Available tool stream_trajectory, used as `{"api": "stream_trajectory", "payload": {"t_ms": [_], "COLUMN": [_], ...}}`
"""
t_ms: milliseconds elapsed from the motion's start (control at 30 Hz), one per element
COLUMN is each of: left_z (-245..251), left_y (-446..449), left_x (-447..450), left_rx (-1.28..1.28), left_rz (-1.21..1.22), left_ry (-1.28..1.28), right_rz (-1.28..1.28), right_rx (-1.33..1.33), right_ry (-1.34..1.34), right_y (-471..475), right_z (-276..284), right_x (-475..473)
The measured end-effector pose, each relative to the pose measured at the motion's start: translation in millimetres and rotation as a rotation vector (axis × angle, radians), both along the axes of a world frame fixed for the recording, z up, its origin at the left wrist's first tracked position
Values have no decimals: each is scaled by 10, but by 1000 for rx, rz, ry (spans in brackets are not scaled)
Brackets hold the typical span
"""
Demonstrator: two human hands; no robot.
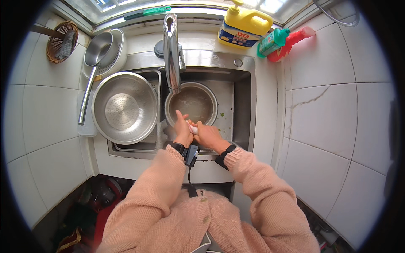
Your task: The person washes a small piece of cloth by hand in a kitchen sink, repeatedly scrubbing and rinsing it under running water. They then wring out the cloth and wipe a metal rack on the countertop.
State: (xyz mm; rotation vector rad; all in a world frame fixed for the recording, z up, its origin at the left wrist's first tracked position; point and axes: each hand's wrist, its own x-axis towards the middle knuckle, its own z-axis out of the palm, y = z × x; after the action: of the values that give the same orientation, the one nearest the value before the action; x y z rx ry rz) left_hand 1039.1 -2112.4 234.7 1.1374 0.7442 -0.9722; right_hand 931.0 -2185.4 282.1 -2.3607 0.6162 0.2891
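Observation:
Over the near edge of a round metal pot [215, 107] in the sink, my two hands meet around a small pale, pinkish-white cloth or sponge [193, 129]; its exact kind is unclear. My right hand [208, 134] grips it with curled fingers. My left hand [183, 128] touches it at the palm, thumb pointing up and away, and its fingers are partly hidden, so its hold is unclear. Cloudy brownish water [196, 102] fills the pot. Above the pot's far left rim hangs the chrome faucet spout [172, 57].
A perforated steel colander [125, 107] covers much of the left basin. Green scraps [222, 114] lie on the sink bottom [226, 98]. A handled saucepan [99, 47] stands at back left. A yellow detergent jug [245, 27], green bottle [273, 42] and red bottle [292, 41] line the back right.

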Motion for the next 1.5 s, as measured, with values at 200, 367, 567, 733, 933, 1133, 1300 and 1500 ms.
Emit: {"api": "stream_trajectory", "payload": {"t_ms": [200,367,567,733,933,1133,1300,1500], "left_z": [660,699,766,781,811,853,899,1121], "left_y": [-9,208,665,792,754,751,711,590], "left_x": [160,123,-34,-36,-60,-40,-15,42], "left_rx": [-158,-107,-145,-117,-190,-188,-231,-339], "left_rz": [11,-33,-87,-57,-106,-135,-156,-174], "left_ry": [-8,4,65,78,92,101,109,93], "right_rz": [-493,-596,-685,-456,-199,-324,-584,-982], "right_rx": [756,117,644,524,224,344,499,931], "right_ry": [-69,-30,-50,-137,-128,-181,-231,-388], "right_y": [-614,-835,-791,-654,-402,-279,-134,4], "right_z": [-29,-618,-649,-39,201,8,-53,-32], "right_x": [-188,-108,46,277,481,245,-98,-277]}}
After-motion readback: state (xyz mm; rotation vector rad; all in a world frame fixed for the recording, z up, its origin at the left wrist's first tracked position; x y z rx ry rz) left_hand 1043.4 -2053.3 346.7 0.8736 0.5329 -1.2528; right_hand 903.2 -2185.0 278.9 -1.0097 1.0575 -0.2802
